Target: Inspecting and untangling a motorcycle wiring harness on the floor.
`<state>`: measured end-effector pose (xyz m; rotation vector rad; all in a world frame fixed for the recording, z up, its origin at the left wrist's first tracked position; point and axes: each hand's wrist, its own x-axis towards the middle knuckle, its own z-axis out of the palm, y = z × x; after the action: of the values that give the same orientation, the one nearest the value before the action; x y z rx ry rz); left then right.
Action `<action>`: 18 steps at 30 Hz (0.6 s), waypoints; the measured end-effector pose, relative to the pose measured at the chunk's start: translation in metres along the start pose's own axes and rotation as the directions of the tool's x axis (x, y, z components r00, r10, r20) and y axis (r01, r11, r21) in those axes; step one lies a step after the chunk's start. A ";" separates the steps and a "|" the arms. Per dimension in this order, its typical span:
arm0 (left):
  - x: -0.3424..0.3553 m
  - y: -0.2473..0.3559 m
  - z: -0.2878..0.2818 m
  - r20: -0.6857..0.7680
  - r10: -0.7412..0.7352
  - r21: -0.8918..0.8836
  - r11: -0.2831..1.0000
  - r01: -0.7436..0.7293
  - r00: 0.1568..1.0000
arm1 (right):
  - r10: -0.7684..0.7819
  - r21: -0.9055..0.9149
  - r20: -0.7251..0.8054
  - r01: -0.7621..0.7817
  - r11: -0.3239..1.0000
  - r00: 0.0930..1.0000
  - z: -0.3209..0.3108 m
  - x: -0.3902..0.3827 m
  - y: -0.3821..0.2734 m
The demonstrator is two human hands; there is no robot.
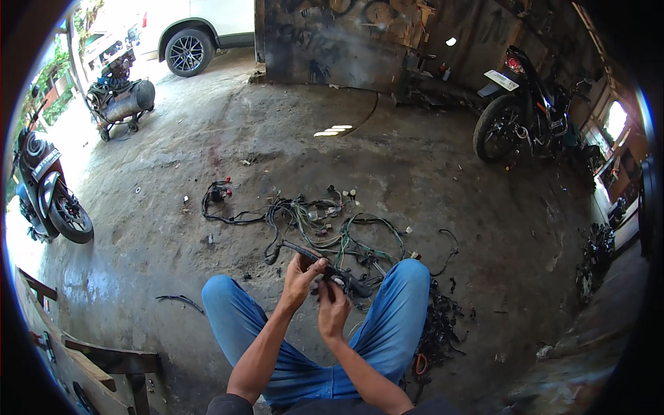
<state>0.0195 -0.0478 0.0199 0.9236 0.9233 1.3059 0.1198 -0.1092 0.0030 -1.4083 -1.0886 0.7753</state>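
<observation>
I sit on the floor in blue jeans, knees apart. My left hand pinches a black taped wiring harness branch that runs up and left toward the floor. My right hand grips the same black branch lower down, near a thicker black end. Both hands are close together between my knees. The rest of the wiring harness, a tangle of black, green and white wires with connectors, is spread on the concrete just beyond my hands.
A black motorcycle stands at the back right, a scooter at the left. An air compressor tank and a white car are at the far left. Loose wires lie by my right knee. A wooden bench is at the lower left.
</observation>
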 end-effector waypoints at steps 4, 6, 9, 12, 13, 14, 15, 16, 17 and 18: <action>0.004 -0.006 -0.001 0.042 0.030 0.045 0.998 -0.032 0.999 | 0.221 0.124 0.153 -0.241 0.963 0.963 -0.028 -0.005 -0.056; 0.004 0.008 0.008 0.118 0.051 0.008 0.999 -0.053 0.992 | 0.348 0.143 0.318 -0.407 0.902 0.882 -0.053 0.019 -0.072; 0.001 0.007 -0.007 0.226 0.000 -0.106 0.994 0.024 0.974 | 0.478 0.151 0.524 -0.629 0.762 0.705 -0.087 0.073 -0.086; 0.006 0.011 0.002 0.224 -0.027 -0.035 0.999 0.035 0.974 | 0.348 0.469 0.854 -0.861 -0.196 0.386 -0.104 0.125 -0.030; 0.007 0.011 0.003 0.205 -0.034 -0.037 0.998 0.042 0.978 | 0.344 0.465 0.856 -0.864 -0.192 0.385 -0.100 0.129 -0.029; 0.008 0.013 0.004 0.203 -0.028 -0.038 0.999 0.036 0.979 | 0.370 0.500 0.840 -0.831 -0.243 0.398 -0.094 0.132 -0.027; 0.008 0.015 0.005 0.224 -0.050 -0.073 0.995 0.068 0.973 | 0.397 0.535 0.822 -0.793 -0.291 0.409 -0.088 0.134 -0.026; 0.007 0.016 0.003 0.242 -0.074 -0.103 0.989 0.102 0.967 | 0.427 0.568 0.790 -0.786 -0.243 0.439 -0.082 0.133 -0.032; 0.003 0.019 -0.002 0.232 -0.074 -0.099 0.990 0.099 0.970 | 0.424 0.559 0.797 -0.791 -0.248 0.430 -0.077 0.125 -0.047; -0.001 0.022 -0.006 0.185 -0.059 -0.092 0.993 0.077 0.981 | 0.462 0.741 0.587 -0.671 0.025 0.665 -0.076 0.115 -0.063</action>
<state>0.0059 -0.0479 0.0383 0.9100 0.7359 1.1773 0.2185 -0.0345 0.0908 -0.6008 0.1118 1.8290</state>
